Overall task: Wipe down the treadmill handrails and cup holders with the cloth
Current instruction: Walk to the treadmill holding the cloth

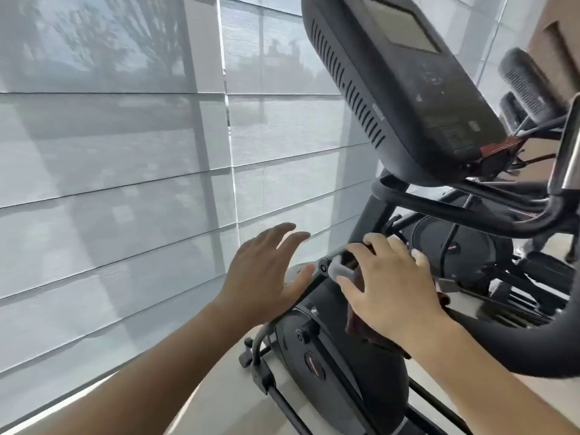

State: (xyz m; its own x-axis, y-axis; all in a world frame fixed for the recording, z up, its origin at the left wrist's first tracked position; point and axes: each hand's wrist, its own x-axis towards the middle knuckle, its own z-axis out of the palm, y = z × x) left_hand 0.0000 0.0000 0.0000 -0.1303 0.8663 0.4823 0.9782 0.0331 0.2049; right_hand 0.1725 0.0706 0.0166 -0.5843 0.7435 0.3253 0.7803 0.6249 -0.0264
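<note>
Hands are seen from the head camera, both reaching forward over a black exercise machine point(361, 350) that stands on a pale floor point(219, 403) beside a window wall covered by grey translucent blinds point(125, 183).

The right hand point(389, 290) is laid palm-down on a dark maroon cloth point(361, 324), which is pressed against a slanted black bar point(317, 277) of the machine, just below a bolted joint with a pale grey cap point(340, 271). The right fingers point(379, 243) are curled loosely over the cloth and the bar; the cloth is held under the palm, with one end hanging below the wrist and a small piece showing at the far side of the hand.

The left hand point(266, 277) is held open, its fingers point(288, 237) spread and slightly apart, nothing being gripped. Its thumb side lies just beside the bolted joint; whether the bar is touched cannot be told.

Above the hands, the tilted console point(408, 89) with its dark screen point(398, 23) and a row of vent slots is seen, and under it a curved black handrail point(439, 208) runs toward the right edge of the frame. A thicker curved black handlebar point(508, 350) crosses behind the right forearm. A round black housing point(452, 246) is seen beyond the right hand, and a red clip with a cord point(499, 149) hangs at the console's lower edge.
</note>
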